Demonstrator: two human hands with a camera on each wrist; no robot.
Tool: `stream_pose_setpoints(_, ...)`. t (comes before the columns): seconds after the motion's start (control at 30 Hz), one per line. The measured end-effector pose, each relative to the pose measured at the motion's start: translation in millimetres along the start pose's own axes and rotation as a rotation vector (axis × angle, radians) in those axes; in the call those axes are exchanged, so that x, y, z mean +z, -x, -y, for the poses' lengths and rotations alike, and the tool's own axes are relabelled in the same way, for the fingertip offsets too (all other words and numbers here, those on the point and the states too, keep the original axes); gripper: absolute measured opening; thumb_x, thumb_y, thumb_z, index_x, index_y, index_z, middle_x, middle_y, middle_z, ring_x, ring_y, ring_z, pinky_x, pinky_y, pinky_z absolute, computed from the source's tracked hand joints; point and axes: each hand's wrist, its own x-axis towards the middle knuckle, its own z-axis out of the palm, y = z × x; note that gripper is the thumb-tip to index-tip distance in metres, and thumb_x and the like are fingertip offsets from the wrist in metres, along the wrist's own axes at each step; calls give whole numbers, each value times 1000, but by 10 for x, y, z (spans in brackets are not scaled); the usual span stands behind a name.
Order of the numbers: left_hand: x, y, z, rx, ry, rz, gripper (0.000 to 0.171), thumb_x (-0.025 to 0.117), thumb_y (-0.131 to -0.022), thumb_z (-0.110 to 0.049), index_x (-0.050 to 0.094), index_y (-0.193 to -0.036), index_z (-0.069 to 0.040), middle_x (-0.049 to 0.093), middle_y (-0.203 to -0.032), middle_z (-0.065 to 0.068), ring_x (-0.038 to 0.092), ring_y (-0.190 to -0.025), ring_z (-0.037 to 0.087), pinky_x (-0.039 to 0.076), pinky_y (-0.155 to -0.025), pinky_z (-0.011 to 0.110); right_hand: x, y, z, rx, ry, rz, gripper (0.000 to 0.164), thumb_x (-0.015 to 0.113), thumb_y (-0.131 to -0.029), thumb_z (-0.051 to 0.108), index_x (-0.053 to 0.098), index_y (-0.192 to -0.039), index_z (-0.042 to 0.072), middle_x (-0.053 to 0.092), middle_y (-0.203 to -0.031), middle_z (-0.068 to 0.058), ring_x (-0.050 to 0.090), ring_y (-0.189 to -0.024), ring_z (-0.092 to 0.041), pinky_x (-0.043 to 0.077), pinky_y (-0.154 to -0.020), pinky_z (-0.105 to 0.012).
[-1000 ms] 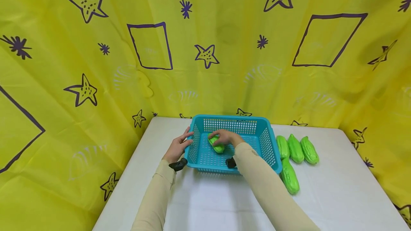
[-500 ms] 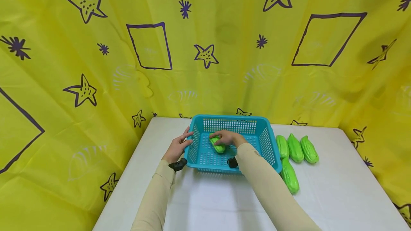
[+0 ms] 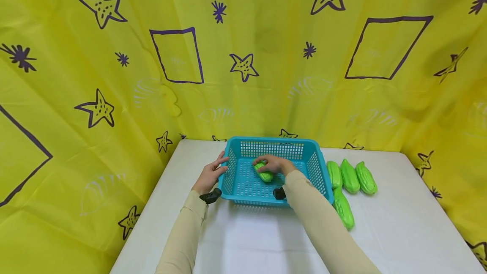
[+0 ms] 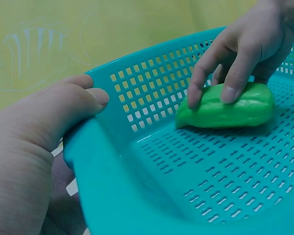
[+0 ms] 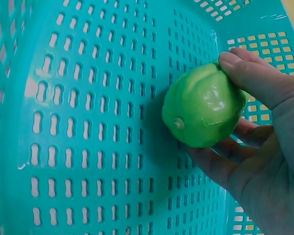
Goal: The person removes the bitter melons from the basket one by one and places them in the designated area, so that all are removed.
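A turquoise plastic basket (image 3: 274, 200) with slotted walls and floor stands on the white table. My left hand (image 3: 208, 177) grips its left end; in the left wrist view the thumb (image 4: 97, 98) lies over the rim and the fingers reach outside and below. Inside the basket, my right hand (image 3: 271, 164) holds a bright green, ridged bitter melon (image 3: 265, 176) from above. Thumb and fingers are on opposite sides of this bitter melon (image 5: 201, 110) in the right wrist view, its stem end facing the camera. It lies low, close over the slotted floor.
Several more green bitter melons lie right of the basket: one (image 3: 335, 174) beside its wall, one (image 3: 350, 176) in the middle, one (image 3: 367, 178) farther right, one (image 3: 343, 209) nearer the front. A yellow curtain (image 3: 274, 96) with dark star drawings hangs behind the table (image 3: 395, 223).
My right hand has shifted a little to the right inside the basket, carrying the bitter melon along. My left hand and the basket have stayed in place.
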Motion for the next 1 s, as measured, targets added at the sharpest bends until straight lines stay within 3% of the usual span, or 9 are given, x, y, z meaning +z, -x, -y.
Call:
stream_pose_setpoints(0.13,-15,-102,169,14,-2,-33,45,59,-99,-19,52,-143,-15,23,-159,-16,18,-148,23,38,-107,50,-29,24,-16,-29,62,16,39,62,-97,16,60,-134,8,39,-149,-20,43,-129,-40,48,-89,-41)
stream_pose_setpoints(0.23,-13,-97,171,22,2,-30,44,58,-100,-18,52,-143,-14,23,-159,-16,18,-148,23,38,-106,50,-51,55,-21,-39,89,20,39,61,-98,16,59,-135,8,40,-149,-20,43,-130,-40,48,-89,-40)
stream_pose_setpoints(0.53,-9,-113,176,7,-13,-44,44,57,-100,-18,52,-144,-15,24,-159,-16,19,-147,24,39,-105,50,-135,134,-17,12,19,-11,44,62,-97,19,55,-138,5,50,-135,-23,59,-96,-25,52,-70,-33)
stream_pose_setpoints(0.67,-2,-108,161,5,-11,-44,44,57,-100,-17,52,-144,-15,24,-158,-17,20,-147,23,39,-106,50,-174,161,8,-33,61,-51,43,63,-96,19,56,-137,4,51,-134,-24,58,-107,-34,53,-71,-35)
stream_pose_setpoints(0.83,1,-100,156,1,-10,-40,44,57,-100,-19,51,-144,-15,24,-158,-18,20,-147,22,39,-106,50,-234,207,75,-97,105,-103,41,64,-96,18,58,-135,5,47,-143,-22,44,-128,-46,52,-84,-41)
stream_pose_setpoints(1.0,7,-78,114,-10,8,-28,46,57,-100,-17,48,-146,-12,22,-159,-14,18,-148,24,37,-107,51,-274,269,159,-104,98,-183,41,64,-96,22,59,-135,9,47,-143,-21,45,-126,-45,52,-82,-42)
